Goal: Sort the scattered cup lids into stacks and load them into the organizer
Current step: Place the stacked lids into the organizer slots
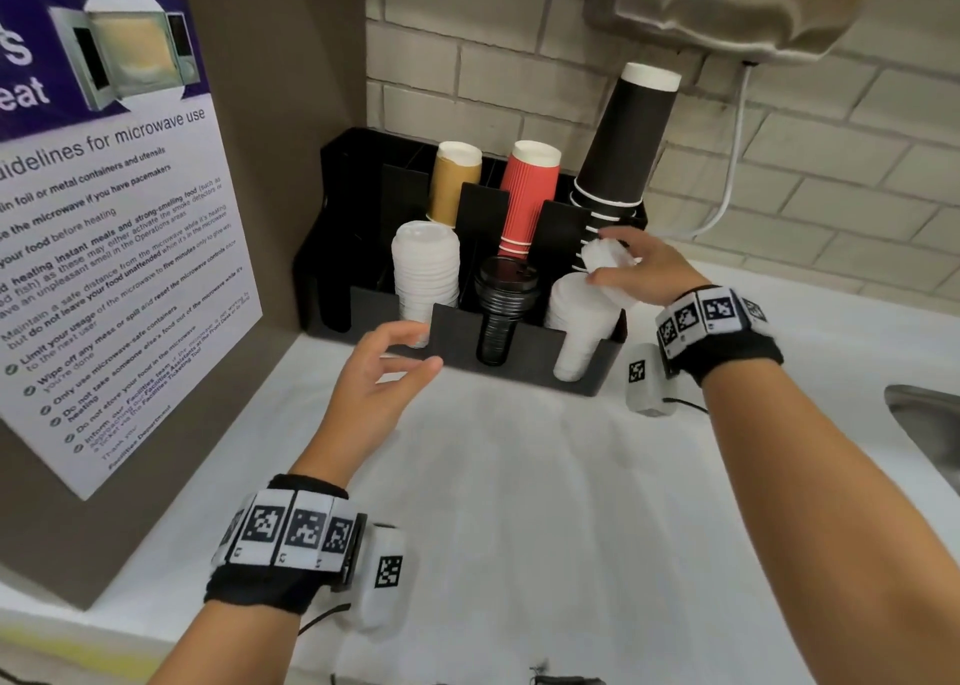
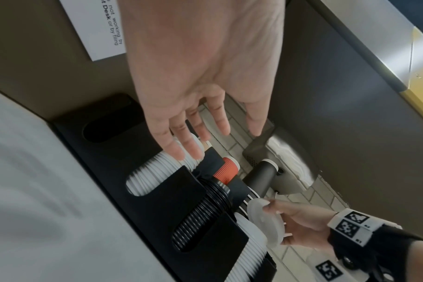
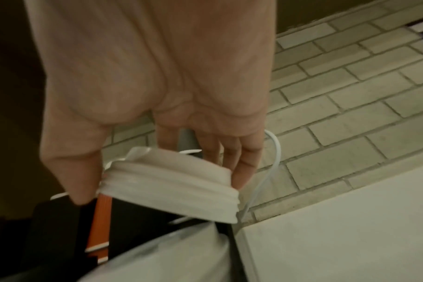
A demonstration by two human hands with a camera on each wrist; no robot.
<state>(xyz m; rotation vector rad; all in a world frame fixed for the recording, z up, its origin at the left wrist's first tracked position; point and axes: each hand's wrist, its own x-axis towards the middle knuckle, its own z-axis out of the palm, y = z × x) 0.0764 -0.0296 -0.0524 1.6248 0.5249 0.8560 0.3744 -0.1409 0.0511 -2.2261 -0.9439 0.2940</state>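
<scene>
A black organizer (image 1: 452, 336) stands at the back of the white counter. Its front row holds a white lid stack (image 1: 426, 273) on the left, a black lid stack (image 1: 504, 310) in the middle and another white lid stack (image 1: 576, 331) on the right. My right hand (image 1: 597, 257) grips a short stack of white lids (image 1: 615, 271) tilted just above the right stack; in the right wrist view thumb and fingers pinch these lids (image 3: 172, 187). My left hand (image 1: 423, 349) hovers open and empty before the organizer's front wall, fingers spread (image 2: 191, 150).
Brown cups (image 1: 452, 185), red cups (image 1: 530, 195) and tall black cups (image 1: 623, 143) fill the organizer's back row. A brown panel with a microwave poster (image 1: 104, 242) bounds the left. A steel sink (image 1: 930, 424) lies at right, a white cable (image 1: 727, 190) on the tiled wall.
</scene>
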